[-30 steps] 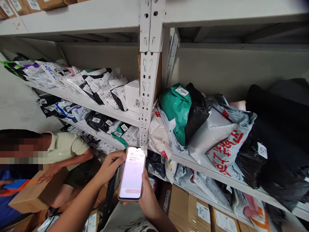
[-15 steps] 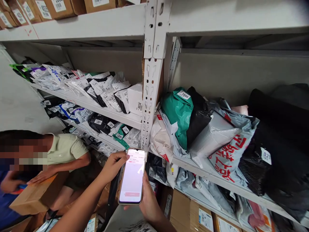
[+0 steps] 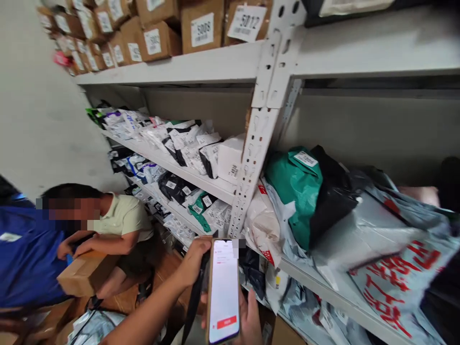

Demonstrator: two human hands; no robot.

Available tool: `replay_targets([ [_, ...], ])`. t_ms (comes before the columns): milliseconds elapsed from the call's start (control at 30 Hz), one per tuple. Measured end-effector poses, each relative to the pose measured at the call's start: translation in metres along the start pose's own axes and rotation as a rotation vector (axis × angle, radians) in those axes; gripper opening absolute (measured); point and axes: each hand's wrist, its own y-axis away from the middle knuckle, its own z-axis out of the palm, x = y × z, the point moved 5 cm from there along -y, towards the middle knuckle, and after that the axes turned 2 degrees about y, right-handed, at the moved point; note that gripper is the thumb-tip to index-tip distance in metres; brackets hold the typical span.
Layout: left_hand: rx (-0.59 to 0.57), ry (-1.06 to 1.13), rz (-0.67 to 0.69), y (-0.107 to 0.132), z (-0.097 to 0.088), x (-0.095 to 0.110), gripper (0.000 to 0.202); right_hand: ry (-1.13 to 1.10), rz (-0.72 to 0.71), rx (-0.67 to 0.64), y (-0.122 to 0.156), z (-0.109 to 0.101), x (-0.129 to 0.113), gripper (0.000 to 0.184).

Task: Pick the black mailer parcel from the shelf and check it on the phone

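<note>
A phone (image 3: 224,292) with a lit white screen and a red button stands upright at the bottom centre. My right hand (image 3: 250,320) grips it from below and behind, thumb along its right edge. My left hand (image 3: 196,258) is curled at the phone's upper left corner, fingertips touching its edge. A black strap (image 3: 192,306) hangs down between my left wrist and the phone. Just behind the phone rises the white perforated shelf post (image 3: 258,139).
Metal shelves hold labelled parcels: a green bag (image 3: 291,187), a black bag (image 3: 332,199), grey bags with red print (image 3: 395,278), small packets (image 3: 187,143) to the left, cardboard boxes (image 3: 201,26) on top. A seated person in a pale shirt (image 3: 124,218) holds a brown box (image 3: 84,273); a blue-clad person (image 3: 25,258) sits at far left.
The view swung up and left, showing the boxes on the top shelf. The phone now sits lower in view and more upright. The seated person's box shifted right.
</note>
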Motion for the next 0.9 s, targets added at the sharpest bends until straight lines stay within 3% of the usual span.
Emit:
replay_targets([
  [133, 0.013, 0.074, 0.110, 0.001, 0.011, 0.015, 0.056, -0.078, 0.099, -0.077, 0.005, 0.015, 0.000, 0.073],
  [267, 0.040, 0.175, 0.225, 0.006, 0.007, 0.023, 0.069, -0.119, 0.093, -0.149, 0.003, 0.022, 0.001, 0.079],
  [533, 0.155, 0.287, 0.357, 0.017, -0.024, 0.022, 0.057, 0.089, 0.200, -0.117, 0.000, -0.004, -0.003, 0.079],
  [733, 0.385, 0.294, 0.472, 0.038, -0.043, 0.042, 0.052, 0.134, 0.245, -0.107, 0.000, -0.009, 0.010, 0.087],
  [900, 0.548, 0.234, 0.470, 0.055, -0.062, 0.045, 0.054, 0.183, 0.175, -0.036, -0.013, -0.018, 0.023, 0.067],
])
